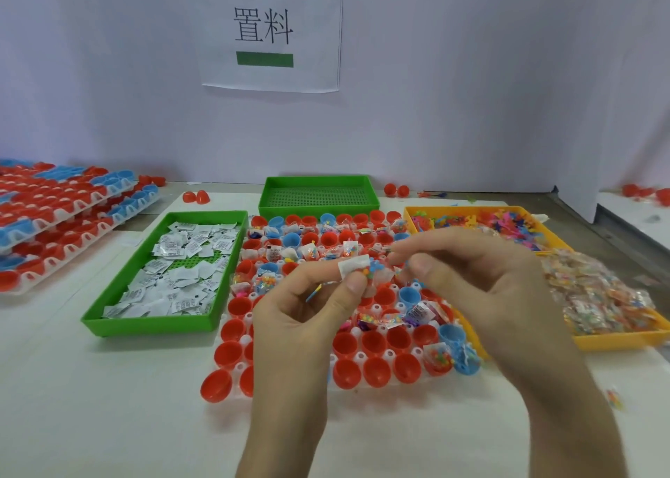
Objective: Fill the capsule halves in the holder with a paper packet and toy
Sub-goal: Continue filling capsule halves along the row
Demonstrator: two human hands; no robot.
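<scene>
Head view: my left hand [308, 318] is raised above the holder [245, 340], thumb and forefinger pinching a white paper packet [353, 265], the other fingers curled in toward the palm. A clear toy sachet [379, 276] of coloured beads sits against the packet at its 3 o'clock side, between my two hands. My right hand [482, 285] meets it from 3 o'clock, forefinger and thumb drawn together at the sachet's edge; motion blur prevents me from confirming whether they actually grip it. The holder lies on the table directly beneath both hands, carrying red and blue capsule halves [373, 343], open ends up. The halves toward 12 o'clock and a few at 4 o'clock hold packets and sachets; the nearest rows at 6 o'clock show bare red interiors. At 9 o'clock of the holder, just beside it, a green tray [152, 323] contains loose white packets. At 12 o'clock stands a second green tray [319, 184] with a perforated floor. At 3 o'clock a yellow tray [616, 341] holds plastic toys and a heap of clear sachets. Stacked holders [54, 223] loaded with halves sit at 10 o'clock. A printed paper sign [272, 31] hangs on the wall at 12 o'clock.
</scene>
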